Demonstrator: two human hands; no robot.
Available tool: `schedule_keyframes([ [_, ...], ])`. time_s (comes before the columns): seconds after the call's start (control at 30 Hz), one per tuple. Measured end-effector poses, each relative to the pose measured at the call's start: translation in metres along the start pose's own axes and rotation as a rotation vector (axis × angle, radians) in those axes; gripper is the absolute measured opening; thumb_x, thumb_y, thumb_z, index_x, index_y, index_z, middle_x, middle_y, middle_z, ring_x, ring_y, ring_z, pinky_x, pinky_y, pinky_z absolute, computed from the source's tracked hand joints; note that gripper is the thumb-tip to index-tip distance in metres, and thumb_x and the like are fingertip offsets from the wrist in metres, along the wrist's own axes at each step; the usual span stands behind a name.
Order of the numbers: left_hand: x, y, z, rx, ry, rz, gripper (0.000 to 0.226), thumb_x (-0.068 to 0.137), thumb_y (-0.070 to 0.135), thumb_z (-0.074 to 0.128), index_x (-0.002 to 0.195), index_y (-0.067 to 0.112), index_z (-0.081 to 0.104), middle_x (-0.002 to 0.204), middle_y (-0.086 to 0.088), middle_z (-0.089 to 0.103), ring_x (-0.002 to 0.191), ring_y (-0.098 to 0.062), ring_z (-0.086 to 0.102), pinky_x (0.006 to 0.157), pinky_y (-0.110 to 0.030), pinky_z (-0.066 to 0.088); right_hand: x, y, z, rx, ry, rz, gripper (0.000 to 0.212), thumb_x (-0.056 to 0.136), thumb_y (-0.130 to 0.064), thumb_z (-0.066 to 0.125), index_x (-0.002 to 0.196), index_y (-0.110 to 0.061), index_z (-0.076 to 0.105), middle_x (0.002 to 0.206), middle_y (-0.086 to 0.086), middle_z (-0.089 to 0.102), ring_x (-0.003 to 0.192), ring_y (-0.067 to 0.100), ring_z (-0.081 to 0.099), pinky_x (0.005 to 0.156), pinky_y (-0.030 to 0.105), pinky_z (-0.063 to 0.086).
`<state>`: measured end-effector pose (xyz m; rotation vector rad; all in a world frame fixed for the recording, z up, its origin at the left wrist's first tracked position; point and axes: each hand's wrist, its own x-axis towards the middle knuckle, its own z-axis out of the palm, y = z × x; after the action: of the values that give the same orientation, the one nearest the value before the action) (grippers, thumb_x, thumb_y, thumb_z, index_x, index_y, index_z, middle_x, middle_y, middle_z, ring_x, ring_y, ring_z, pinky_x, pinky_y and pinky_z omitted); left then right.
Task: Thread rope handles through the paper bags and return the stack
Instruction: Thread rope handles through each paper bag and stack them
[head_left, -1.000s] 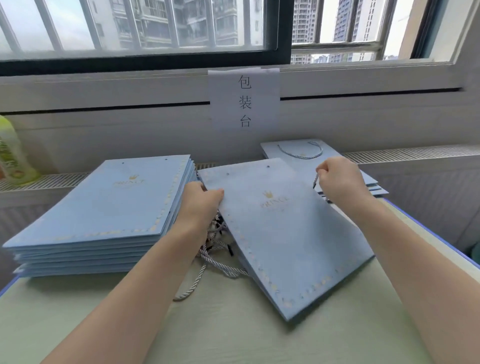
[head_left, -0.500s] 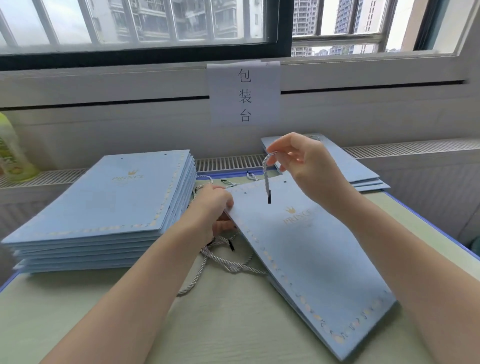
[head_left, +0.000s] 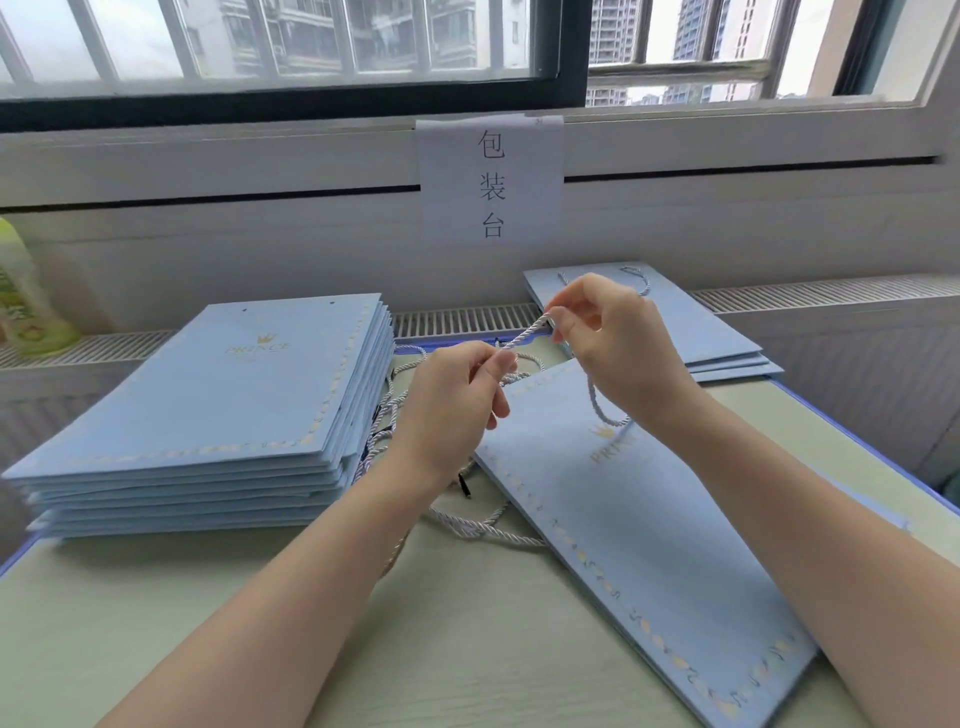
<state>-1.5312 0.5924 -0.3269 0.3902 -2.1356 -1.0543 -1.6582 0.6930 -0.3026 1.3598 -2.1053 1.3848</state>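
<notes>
One rope handle is being threaded, with most bags waiting.

A white twisted rope (head_left: 524, 338) is being pinched taut between the left hand (head_left: 457, 400) and right hand (head_left: 618, 348), fingers curled, above the blue paper bag (head_left: 649, 545) at centre right. A tall unthreaded stack (head_left: 208, 415) is lying at left; a few finished bags (head_left: 717, 332) are resting at upper right; spare ropes (head_left: 467, 525) are lying between.

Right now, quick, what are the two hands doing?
Left hand: pinching the rope just above the blue bag.
Right hand: pinching the other end of the same stretch of rope.
</notes>
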Motion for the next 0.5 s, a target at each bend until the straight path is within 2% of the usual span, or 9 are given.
schedule_keyframes([
  [0.1, 0.001, -0.004, -0.002, 0.054, 0.020, -0.020, 0.023, 0.097, 0.017, 0.050, 0.078, 0.016, 0.063, 0.053, 0.004, 0.056, 0.044, -0.010, 0.047, 0.054, -0.027, 0.042, -0.001, 0.006, 0.003, -0.138, 0.012, -0.006, 0.011, 0.093, -0.012, 0.054, 0.098, -0.010, 0.064, 0.085, 0.002, 0.068, 0.077, 0.015, 0.058, 0.074, 0.032, 0.048],
  [0.13, 0.001, -0.004, -0.001, 0.090, 0.024, -0.015, 0.022, 0.097, 0.018, 0.051, 0.079, 0.016, 0.064, 0.054, 0.004, 0.056, 0.046, -0.011, 0.048, 0.057, -0.030, 0.044, -0.001, 0.007, 0.004, -0.173, -0.009, -0.034, 0.013, 0.092, -0.012, 0.054, 0.101, -0.010, 0.065, 0.091, 0.001, 0.067, 0.080, 0.012, 0.055, 0.076, 0.028, 0.047],
  [0.2, 0.000, -0.007, -0.001, 0.203, 0.037, 0.002, 0.019, 0.096, 0.023, 0.054, 0.080, 0.020, 0.065, 0.057, 0.006, 0.058, 0.054, -0.014, 0.053, 0.064, -0.035, 0.047, -0.002, 0.004, 0.005, -0.148, -0.112, -0.110, 0.017, 0.092, -0.016, 0.057, 0.106, -0.012, 0.065, 0.099, 0.000, 0.066, 0.088, 0.008, 0.053, 0.076, 0.010, 0.041],
  [0.27, -0.002, -0.009, -0.002, 0.281, 0.055, 0.037, 0.018, 0.093, 0.031, 0.057, 0.084, 0.023, 0.069, 0.060, 0.007, 0.059, 0.063, -0.016, 0.057, 0.064, -0.036, 0.048, -0.006, -0.001, 0.010, -0.029, -0.277, -0.102, 0.019, 0.092, -0.022, 0.059, 0.109, -0.014, 0.064, 0.099, -0.004, 0.066, 0.092, 0.008, 0.057, 0.077, 0.004, 0.038],
  [0.33, -0.003, -0.011, -0.002, 0.334, 0.061, 0.070, 0.021, 0.092, 0.039, 0.057, 0.091, 0.025, 0.073, 0.061, 0.008, 0.055, 0.064, -0.016, 0.052, 0.058, -0.032, 0.041, -0.011, -0.003, 0.015, 0.035, -0.372, -0.050, 0.014, 0.090, -0.020, 0.061, 0.103, -0.015, 0.066, 0.088, -0.006, 0.068, 0.085, 0.009, 0.063, 0.079, 0.016, 0.047],
  [0.4, -0.002, -0.014, 0.000, 0.421, 0.054, 0.059, 0.022, 0.091, 0.040, 0.057, 0.093, 0.024, 0.073, 0.072, 0.006, 0.059, 0.073, -0.017, 0.051, 0.061, -0.031, 0.038, -0.013, -0.001, 0.018, 0.037, -0.381, -0.017, 0.007, 0.089, -0.013, 0.062, 0.093, -0.013, 0.068, 0.079, -0.002, 0.069, 0.076, 0.012, 0.063, 0.077, 0.028, 0.051],
  [0.5, 0.002, -0.020, 0.001, 0.508, 0.028, -0.034, 0.020, 0.092, 0.031, 0.057, 0.104, 0.020, 0.069, 0.099, -0.001, 0.066, 0.099, -0.023, 0.056, 0.081, -0.036, 0.046, -0.011, 0.005, 0.019, -0.009, -0.366, -0.010, 0.008, 0.088, -0.010, 0.063, 0.090, -0.010, 0.070, 0.078, 0.001, 0.067, 0.072, 0.013, 0.059, 0.074, 0.025, 0.047],
])
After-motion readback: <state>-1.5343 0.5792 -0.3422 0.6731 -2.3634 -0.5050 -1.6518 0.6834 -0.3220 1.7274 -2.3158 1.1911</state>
